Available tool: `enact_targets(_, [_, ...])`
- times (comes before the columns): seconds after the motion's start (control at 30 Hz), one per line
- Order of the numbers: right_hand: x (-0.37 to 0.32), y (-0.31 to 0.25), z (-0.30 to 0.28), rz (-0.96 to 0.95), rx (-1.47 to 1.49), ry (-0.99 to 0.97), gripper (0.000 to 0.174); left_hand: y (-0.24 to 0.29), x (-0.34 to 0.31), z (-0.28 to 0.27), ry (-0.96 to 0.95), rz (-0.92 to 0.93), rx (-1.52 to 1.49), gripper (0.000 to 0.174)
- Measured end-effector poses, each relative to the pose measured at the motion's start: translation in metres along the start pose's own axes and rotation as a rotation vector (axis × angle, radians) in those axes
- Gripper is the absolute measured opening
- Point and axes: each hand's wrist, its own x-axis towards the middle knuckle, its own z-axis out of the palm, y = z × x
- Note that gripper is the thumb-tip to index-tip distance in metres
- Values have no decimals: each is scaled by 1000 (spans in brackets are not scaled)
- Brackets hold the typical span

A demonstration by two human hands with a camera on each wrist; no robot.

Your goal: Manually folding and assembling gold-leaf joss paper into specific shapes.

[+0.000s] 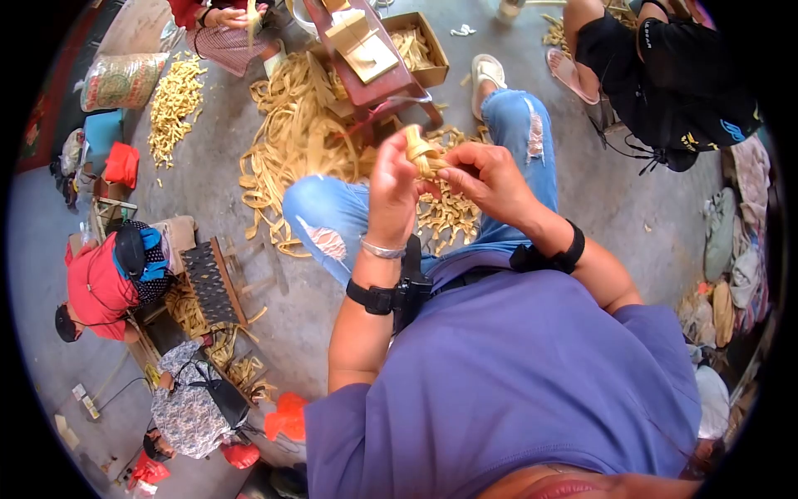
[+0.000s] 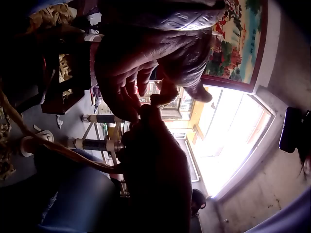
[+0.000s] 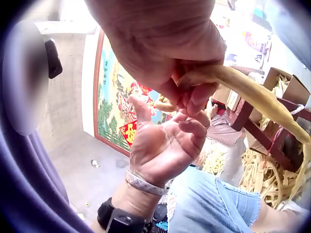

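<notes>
One strip (image 1: pixel 422 153) at twelve o'clock, which our right hand (image 1: pixel 496 179) pinched (left hand (image 1: pixel 391 179): grip unclear), seemed mid-looping, probably needing tightening next.

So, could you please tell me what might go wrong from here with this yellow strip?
The yellow strip might come loose if the right hand loses its pinch. Its trailing length passes in front of the red bench in the right wrist view, so it could perhaps catch there.
</notes>
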Motion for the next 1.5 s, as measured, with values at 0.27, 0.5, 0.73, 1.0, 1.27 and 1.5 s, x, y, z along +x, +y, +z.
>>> enact_targets(0.27, [-13,-8,-3,-22,-110,-144,18,16,-1,-12,47,-99,318,16])
enact_targets(0.5, [-28,4,-14,32,14,-151,15,0,1,-7,35,-22,273,24])
enact_targets(0.73, [-9,-2,-9,195,365,-107,15,18,2,-11,0,-64,242,41])
enact_targets(1.0, [-6,-13,-3,291,486,-203,23,-4,-8,-14,-69,186,646,20])
enact_targets(1.27, [-12,-5,-3,248,440,-236,30,54,-2,-22,71,404,576,19])
enact_targets(1.5, [7,-30,-25,309,593,-511,23,87,-10,16,-419,580,1270,51])
